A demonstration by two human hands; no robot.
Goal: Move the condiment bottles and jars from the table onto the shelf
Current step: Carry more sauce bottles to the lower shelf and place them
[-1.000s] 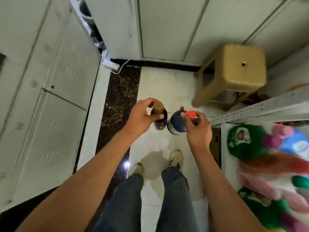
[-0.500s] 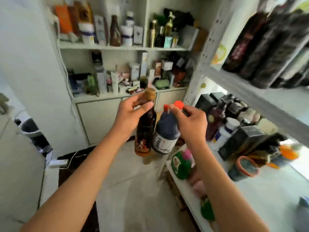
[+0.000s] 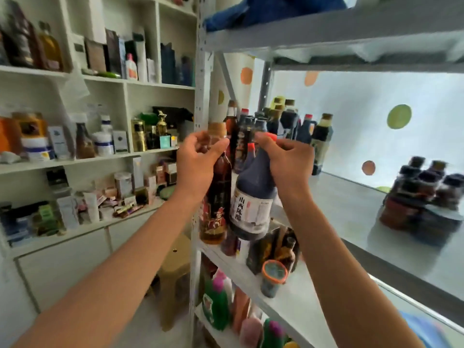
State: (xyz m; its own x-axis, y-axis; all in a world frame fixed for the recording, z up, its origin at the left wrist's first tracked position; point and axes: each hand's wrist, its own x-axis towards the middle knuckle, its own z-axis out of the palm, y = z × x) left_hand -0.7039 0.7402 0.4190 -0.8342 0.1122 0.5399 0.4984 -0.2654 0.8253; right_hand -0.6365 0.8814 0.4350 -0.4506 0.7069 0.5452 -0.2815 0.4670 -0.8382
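Note:
My left hand [image 3: 198,159] grips the neck of a tall amber bottle [image 3: 217,202] with a tan cap and a red figure on its label. My right hand [image 3: 286,159] holds a squat dark jug [image 3: 252,204] by its red-capped top; its white label carries dark characters. Both bottles hang upright side by side, in front of the corner post of a grey metal shelf [image 3: 351,204]. At the back of that shelf board stands a row of dark sauce bottles [image 3: 283,124].
A cluster of dark-capped bottles [image 3: 424,199] stands on the shelf board at right. The lower shelf holds boxes, bottles and an orange-rimmed jar [image 3: 273,276]. White wall shelving [image 3: 95,159] crowded with packages fills the left. A tan plastic stool [image 3: 173,270] stands on the floor below.
The view swung up from the floor to the shelves. Both hands rose with their bottles, from waist height to the level of the metal shelf's middle board.

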